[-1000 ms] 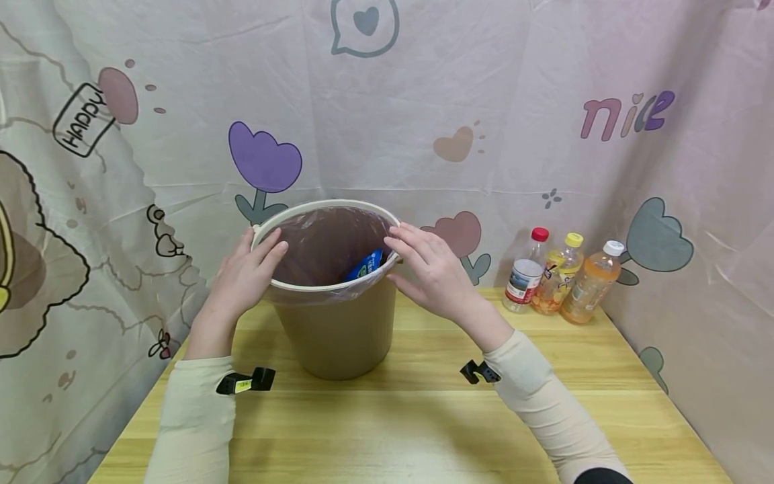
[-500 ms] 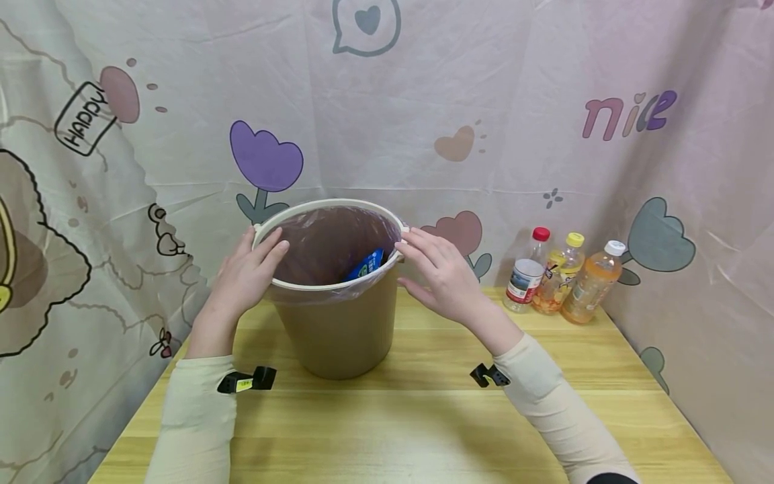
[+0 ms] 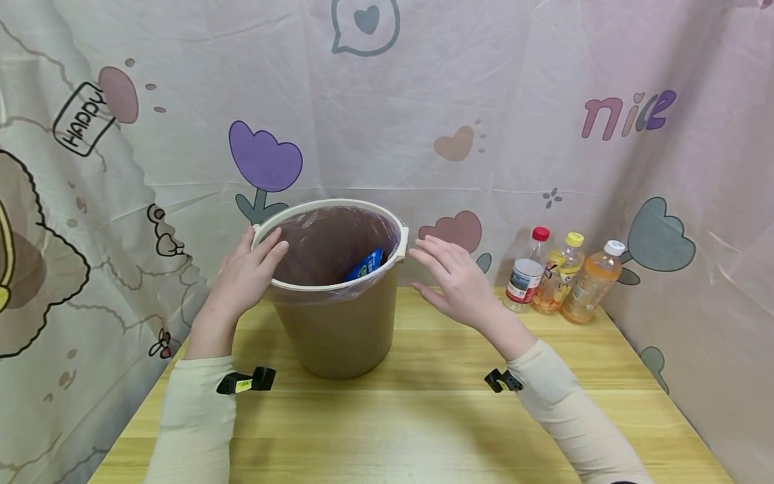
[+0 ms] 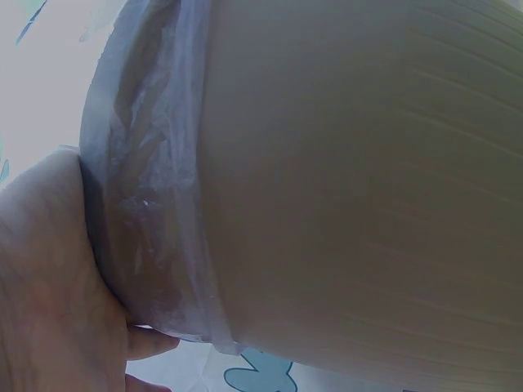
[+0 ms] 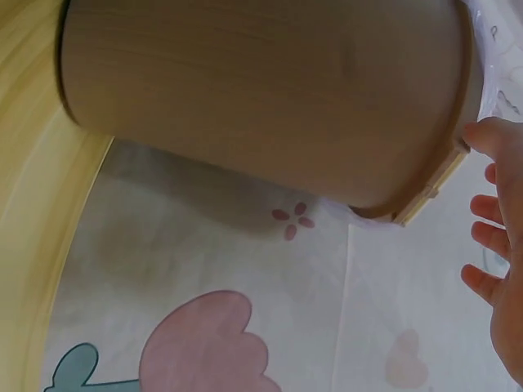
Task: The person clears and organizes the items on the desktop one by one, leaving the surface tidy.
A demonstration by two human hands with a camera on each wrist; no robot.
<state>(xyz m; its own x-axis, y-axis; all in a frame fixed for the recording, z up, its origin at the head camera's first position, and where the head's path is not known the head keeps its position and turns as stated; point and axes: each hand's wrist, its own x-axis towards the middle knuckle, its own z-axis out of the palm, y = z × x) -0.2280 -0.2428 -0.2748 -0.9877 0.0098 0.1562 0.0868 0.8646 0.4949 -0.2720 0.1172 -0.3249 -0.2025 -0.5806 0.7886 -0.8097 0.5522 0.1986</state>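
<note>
On my feed, the left hand (image 3: 244,275) grips the bin (image 3: 335,336) by its rim (image 3: 403,240); the right hand (image 3: 461,286), relaxed and holding nothing, hovers beside it.

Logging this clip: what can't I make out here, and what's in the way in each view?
Blue packet, lower part: head view, behind the bin's near rim.
Bin, inside bottom: head view, hidden by its near wall.
Label wording on the three bottles: head view, too small to read.
Left hand, remainder: left wrist view, cut off by the left and bottom edges.
Right hand, remainder: right wrist view, cut off by the right edge.
</note>
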